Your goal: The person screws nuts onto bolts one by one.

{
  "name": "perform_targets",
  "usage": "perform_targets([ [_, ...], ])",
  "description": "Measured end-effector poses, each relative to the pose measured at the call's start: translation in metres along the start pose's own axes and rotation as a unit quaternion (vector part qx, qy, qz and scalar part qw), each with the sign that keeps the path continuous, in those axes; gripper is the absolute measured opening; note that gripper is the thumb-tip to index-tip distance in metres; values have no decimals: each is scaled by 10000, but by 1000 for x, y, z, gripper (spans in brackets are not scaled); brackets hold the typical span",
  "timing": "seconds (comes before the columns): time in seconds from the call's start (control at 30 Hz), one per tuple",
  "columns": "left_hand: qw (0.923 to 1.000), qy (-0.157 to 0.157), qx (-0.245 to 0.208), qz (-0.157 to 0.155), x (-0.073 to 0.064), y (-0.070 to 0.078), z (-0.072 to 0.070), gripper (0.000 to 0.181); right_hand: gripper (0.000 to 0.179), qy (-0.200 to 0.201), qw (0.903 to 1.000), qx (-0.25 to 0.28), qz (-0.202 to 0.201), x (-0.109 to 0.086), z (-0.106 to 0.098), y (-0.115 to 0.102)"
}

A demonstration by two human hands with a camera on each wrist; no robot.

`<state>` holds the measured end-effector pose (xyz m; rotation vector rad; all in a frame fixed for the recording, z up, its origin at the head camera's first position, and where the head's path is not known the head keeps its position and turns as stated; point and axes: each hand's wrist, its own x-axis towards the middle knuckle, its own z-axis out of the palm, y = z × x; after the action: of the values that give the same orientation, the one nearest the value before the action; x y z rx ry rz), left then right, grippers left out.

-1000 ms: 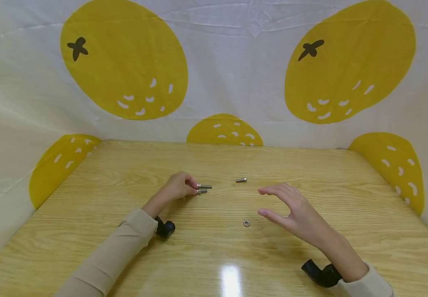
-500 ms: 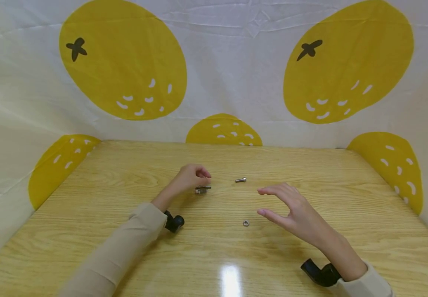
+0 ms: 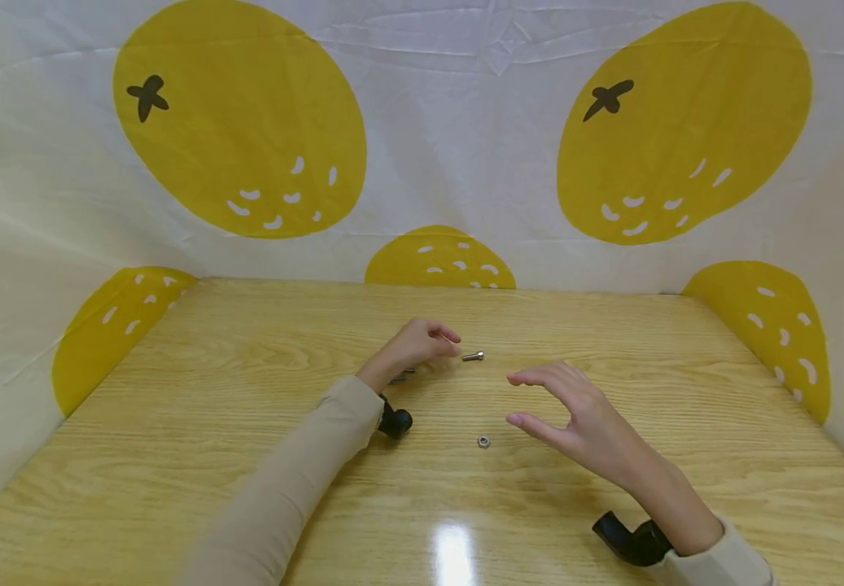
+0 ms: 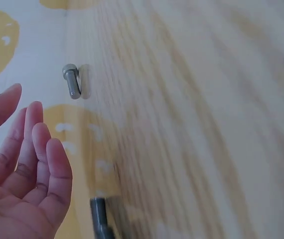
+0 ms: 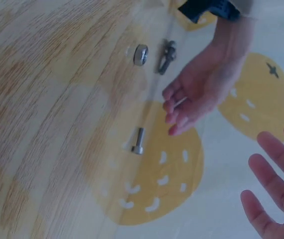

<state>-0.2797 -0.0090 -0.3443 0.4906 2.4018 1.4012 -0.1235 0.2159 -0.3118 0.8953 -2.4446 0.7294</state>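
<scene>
Left hand (image 3: 422, 343) hangs over the far middle of the wooden table (image 3: 172, 423), palm turned in, fingers loosely bent, thumb apart from them. It grips nothing; the left wrist view shows the fingers unclenched and the palm bare.

Lone bolt (image 3: 473, 356) lies on its side on the table, just right of the left fingertips, near but not touching. Silver metal, cylindrical head at the right end, threaded shank pointing left toward the hand.

Pair of bolts (image 3: 403, 375) on the near side of the left hand, close together, shanks to the right. Wrist and hand hide much of them in the head view; the right wrist view shows them as a small, blurred cluster, details too soft to read.

Nut (image 3: 483, 442) lies flat on the table, nearer than the lone bolt and well apart from it, hole facing up.

Right hand (image 3: 583, 415) at right, fingers extended with a slight bend, thumb spread well away, a wide gap between. Holds nothing. Nut is to its left, near the thumb tip, not touching.

Both wrists carry black mounts, left (image 3: 395, 422) and right (image 3: 634, 541); beige sleeves (image 3: 312, 464) behind them. White cloth (image 3: 465, 146) with yellow fruit shapes stands along the far, left and right edges.
</scene>
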Motion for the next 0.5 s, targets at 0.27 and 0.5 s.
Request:
perform_targets([
  [0.27, 9972, 9, -505, -547, 18, 3, 12, 24, 46, 138, 9999, 11, -89, -1, 0, 2],
  [0.5, 9969, 189, -113, -761, 24, 4, 17, 18, 45, 97, 9999, 25, -74, -1, -2, 2],
])
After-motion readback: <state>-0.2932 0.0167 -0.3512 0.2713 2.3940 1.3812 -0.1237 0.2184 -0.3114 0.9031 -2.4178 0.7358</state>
